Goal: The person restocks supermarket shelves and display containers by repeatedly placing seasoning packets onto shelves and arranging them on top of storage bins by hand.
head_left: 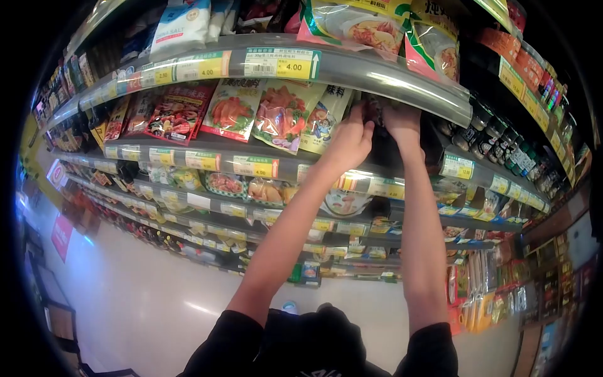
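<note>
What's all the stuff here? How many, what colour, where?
Shelves: several, grey, across view
Price labels: many, yellow and white, shelf edges
Salt bag: one, white and blue, top left
Big bags: two, mostly yellow, top, right of centre
Red packet: one, red, left of centre
Pale packet: one, whitish, right of red
Green packet: one, pale green, next right
Cartoon packet: one, pale yellow, next right
Jars: many, dark, right
Pink sign: one, pink, lower left
Floor: one, pale, below
Other goods: many, mixed, too small to count
Left hand: one, bare, by cartoon packet
Right hand: one, bare, beside left hand
Forearms: two, bare, below hands
Sleeves: two, black, bottom
</note>
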Tool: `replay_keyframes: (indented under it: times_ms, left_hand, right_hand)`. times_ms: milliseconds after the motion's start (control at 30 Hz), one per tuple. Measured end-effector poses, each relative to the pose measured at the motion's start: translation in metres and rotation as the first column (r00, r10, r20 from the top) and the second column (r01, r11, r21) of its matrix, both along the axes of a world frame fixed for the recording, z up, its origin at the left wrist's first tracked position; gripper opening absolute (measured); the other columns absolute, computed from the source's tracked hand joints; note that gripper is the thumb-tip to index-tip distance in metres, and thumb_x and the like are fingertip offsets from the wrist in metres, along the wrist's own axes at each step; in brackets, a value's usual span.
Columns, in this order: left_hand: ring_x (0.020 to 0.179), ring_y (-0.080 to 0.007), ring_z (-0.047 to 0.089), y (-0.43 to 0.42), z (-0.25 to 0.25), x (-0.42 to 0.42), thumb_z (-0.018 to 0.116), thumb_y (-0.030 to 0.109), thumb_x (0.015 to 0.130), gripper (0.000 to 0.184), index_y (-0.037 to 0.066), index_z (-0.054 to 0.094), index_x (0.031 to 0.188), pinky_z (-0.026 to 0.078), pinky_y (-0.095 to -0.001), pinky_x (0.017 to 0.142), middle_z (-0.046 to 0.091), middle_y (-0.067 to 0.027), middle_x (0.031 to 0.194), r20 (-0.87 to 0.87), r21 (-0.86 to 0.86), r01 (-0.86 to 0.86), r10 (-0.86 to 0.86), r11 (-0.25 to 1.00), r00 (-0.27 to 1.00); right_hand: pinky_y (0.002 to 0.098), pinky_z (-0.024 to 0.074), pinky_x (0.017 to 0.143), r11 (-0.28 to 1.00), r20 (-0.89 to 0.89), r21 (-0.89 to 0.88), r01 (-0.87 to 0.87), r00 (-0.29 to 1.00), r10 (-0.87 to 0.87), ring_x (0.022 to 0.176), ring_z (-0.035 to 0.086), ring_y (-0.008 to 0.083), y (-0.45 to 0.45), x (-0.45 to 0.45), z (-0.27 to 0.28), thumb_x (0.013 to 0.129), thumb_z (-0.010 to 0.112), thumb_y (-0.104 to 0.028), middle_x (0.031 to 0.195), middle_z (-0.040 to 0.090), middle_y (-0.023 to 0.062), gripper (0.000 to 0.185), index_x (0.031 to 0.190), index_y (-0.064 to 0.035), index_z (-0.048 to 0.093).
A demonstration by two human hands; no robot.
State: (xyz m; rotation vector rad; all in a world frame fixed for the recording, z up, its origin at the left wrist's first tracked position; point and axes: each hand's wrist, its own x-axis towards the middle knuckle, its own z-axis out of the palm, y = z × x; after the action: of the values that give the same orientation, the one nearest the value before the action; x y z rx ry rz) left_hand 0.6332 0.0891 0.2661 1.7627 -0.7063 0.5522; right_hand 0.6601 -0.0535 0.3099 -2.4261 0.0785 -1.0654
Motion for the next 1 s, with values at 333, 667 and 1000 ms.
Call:
replay_keyframes:
  times_ms: [333, 667, 1000]
  left_hand:
    - [0.072, -0.0134, 0.054, 0.022, 0.012, -0.049, 0.054, 0.005, 0.089, 0.028, -0.001, 0.05, 0.116, 0.045, -0.027, 0.066, 0.055, -0.0062, 0.085, 0.117, -0.229, 0.283, -0.262, 0.931, 0.958]
    - [0.075, -0.0096, 0.046, 0.097, -0.089, -0.172, 0.052, 0.023, 0.094, 0.021, 0.003, 0.05, 0.09, 0.04, -0.0243, 0.064, 0.046, -0.0005, 0.082, -0.421, -0.334, 0.188, -0.325, 0.924, 0.847]
    - [0.07, -0.0137, 0.048, 0.052, -0.213, -0.38, 0.043, 0.031, 0.099, 0.037, -0.002, 0.059, 0.092, 0.044, -0.0307, 0.067, 0.053, -0.0089, 0.071, -0.834, -0.167, -0.356, 0.061, 0.919, 0.549]
  right_hand:
    - [0.0336, 0.0462, 0.078, 0.806, 0.173, 0.496, -0.323, 0.946, 0.272, 0.081, 0.063, 0.0248, 0.035, -0.112, 0.025, 0.081, 0.064, -0.02, 0.088, 0.066, 0.0173, 0.031, 0.099, 0.0049, 0.061]
    - [0.0209, 0.0422, 0.059, 0.349, 0.101, 0.737, -0.579, 0.605, 0.79, 0.068, 0.051, 0.0055, 0.028, -0.208, -0.058, 0.085, 0.065, -0.013, 0.082, 0.061, -0.0001, 0.022, 0.1, 0.0023, 0.061]
    - [0.0322, 0.0484, 0.085, -0.032, 0.033, 0.998, -0.047, 0.027, 0.999, 0.098, 0.059, 0.0179, 0.017, -0.302, -0.288, 0.078, 0.072, -0.009, 0.112, 0.06, 0.0065, 0.046, 0.12, -0.0013, 0.053]
